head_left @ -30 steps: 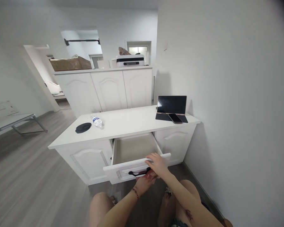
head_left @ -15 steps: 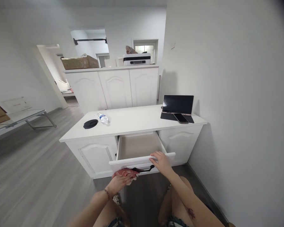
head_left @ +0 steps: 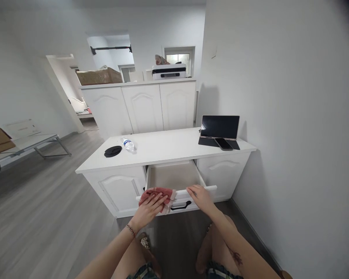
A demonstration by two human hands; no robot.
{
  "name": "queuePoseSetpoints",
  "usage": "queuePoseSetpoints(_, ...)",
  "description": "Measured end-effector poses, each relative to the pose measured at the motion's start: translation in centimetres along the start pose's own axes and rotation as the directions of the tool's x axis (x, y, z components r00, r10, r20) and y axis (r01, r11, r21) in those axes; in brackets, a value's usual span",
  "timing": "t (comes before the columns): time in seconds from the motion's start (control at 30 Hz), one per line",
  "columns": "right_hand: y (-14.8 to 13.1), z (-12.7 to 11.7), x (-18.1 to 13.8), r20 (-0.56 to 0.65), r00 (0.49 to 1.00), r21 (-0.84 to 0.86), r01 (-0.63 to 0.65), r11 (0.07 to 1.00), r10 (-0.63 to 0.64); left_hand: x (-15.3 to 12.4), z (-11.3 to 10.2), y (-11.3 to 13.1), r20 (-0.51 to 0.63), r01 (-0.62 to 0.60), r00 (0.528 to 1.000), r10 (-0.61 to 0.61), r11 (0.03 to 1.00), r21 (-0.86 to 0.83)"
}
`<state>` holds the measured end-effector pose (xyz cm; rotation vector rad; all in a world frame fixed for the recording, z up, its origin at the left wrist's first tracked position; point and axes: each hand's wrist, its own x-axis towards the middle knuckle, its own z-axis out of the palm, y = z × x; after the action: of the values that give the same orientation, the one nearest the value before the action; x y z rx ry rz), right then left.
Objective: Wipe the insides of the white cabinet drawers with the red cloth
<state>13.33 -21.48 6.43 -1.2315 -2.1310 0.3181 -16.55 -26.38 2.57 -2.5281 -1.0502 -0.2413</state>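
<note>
A person's left hand presses a crumpled pink cloth flat against the top front edge of the open white wooden drawer, fingers spread over the fabric, while the right hand grips the same edge beside it, apparently steadying the drawer below the white desk.

White desk against the right wall, centre drawer pulled open. Left hand flat on a pink cloth, pressing it on the drawer's front edge, left end. Right hand grips the same front edge toward its right end, above the black handle. On the desk top: black disc and water bottle lying near the left edge; tablet propped at the back right corner, phone in front of it.
</note>
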Motion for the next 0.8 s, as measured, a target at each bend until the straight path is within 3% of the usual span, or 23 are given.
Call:
queuePoseSetpoints(0.23, 0.2, 0.1, 0.2, 0.022, 1.000, -0.074, 0.007, 0.997, -0.005, 5.8, -0.3, 3.9, -0.048, 0.015, 0.999, -0.014, 1.000, 0.016)
queuePoseSetpoints(0.37, 0.1, 0.0, 0.2, 0.032, 0.999, -0.117, 0.004, 0.993, -0.001, 6.9, -0.5, 4.7, -0.073, 0.017, 0.997, -0.014, 0.999, 0.034)
queuePoseSetpoints(0.63, 0.1, 0.7, 0.0, -0.061, 0.998, -0.029, 0.021, 0.999, -0.022, 2.7, -1.0, 2.2, -0.122, 0.185, 0.977, -0.177, 0.981, 0.056)
queuePoseSetpoints(0.8, 0.3, 1.9, -1.0, -0.243, 0.964, -0.030, 0.106, 0.994, -0.110, -0.6, -1.6, 0.4, -0.133, 0.284, 0.952, -0.277, 0.958, 0.032)
